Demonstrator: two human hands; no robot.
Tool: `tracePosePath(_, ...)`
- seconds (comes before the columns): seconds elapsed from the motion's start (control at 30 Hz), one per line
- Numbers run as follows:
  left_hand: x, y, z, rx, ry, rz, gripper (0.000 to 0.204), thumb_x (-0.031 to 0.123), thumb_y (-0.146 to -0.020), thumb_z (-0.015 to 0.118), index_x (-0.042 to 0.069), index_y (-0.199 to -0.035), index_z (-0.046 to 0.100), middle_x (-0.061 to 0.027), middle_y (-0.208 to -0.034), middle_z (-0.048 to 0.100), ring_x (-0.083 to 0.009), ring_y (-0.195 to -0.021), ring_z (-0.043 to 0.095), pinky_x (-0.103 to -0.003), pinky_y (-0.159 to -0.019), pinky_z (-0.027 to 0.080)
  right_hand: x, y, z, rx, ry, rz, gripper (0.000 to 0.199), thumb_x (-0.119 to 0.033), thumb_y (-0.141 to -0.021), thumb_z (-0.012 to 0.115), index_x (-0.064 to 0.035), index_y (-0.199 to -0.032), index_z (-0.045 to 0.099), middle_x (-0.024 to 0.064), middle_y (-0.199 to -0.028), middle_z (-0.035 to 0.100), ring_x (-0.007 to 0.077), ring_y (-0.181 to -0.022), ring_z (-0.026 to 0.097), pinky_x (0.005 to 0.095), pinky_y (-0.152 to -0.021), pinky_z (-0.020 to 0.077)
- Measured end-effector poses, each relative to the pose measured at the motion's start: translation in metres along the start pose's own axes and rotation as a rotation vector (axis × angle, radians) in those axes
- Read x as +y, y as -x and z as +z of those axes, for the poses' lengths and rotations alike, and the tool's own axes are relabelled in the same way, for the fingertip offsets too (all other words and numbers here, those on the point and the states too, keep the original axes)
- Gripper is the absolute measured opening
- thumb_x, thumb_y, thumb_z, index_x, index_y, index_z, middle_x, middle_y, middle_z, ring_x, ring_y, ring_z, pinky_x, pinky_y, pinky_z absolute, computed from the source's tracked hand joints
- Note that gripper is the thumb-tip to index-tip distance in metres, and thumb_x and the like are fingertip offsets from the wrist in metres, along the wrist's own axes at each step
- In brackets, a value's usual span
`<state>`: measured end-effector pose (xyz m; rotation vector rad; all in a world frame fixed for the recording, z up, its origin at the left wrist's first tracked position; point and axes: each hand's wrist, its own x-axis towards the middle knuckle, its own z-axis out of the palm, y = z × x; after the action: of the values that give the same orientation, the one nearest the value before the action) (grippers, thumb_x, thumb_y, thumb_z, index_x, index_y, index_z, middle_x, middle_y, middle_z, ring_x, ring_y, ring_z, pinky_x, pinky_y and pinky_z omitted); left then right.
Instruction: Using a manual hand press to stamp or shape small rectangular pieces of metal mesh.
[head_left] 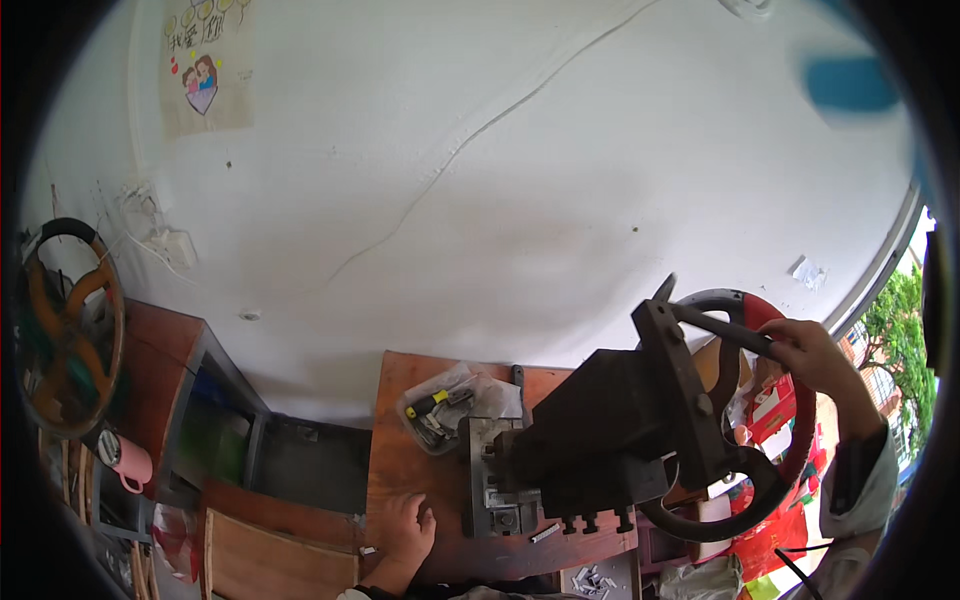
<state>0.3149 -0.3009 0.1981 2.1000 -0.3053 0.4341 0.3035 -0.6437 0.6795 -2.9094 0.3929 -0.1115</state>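
A loose pale-grey sleeve (878, 495), dark along its inner side, covers the right arm (858, 412).

The press (590, 410) is dull metal, the table (390, 460) is smooth wood, and the red bag (778, 545) is shiny plastic.

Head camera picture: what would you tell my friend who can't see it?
A person's right hand grips the lever of a dark press on a wooden table; the left hand is left of the press. A tub holding a yellow-handled tool sits farther back.
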Motion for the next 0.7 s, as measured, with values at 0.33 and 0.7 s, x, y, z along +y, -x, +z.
tracePosePath(0.33, -0.013, -0.001, -0.011, -0.172, 0.281, -0.2, 0.022, 0.007, -0.074, 0.065, 0.001, -0.095, 0.061, -0.0137, -0.083, 0.063, -0.0332, -0.078, 0.06, -0.043, -0.072, 0.047, 0.006, -0.154, 0.179, -0.806, 0.299, -0.371, 0.033, -0.025, -0.084, 0.059, -0.0041, -0.108, 0.066, 0.0166, -0.09, 0.068, 0.0268, -0.085, 0.066, 0.0343, -0.075, 0.0502)
tracePosePath(0.7, -0.015, -0.052, 0.017, -0.248, 0.382, -0.241, 0.018, 0.009, -0.078, 0.066, 0.001, -0.094, 0.062, -0.0158, -0.087, 0.063, -0.0347, -0.081, 0.061, -0.04, -0.071, 0.05, -0.075, -0.169, 0.203, -0.858, 0.776, -0.007, 0.029, -0.03, -0.085, 0.058, -0.015, -0.107, 0.069, 0.0127, -0.097, 0.068, 0.0293, -0.091, 0.063, 0.0385, -0.079, 0.0488)
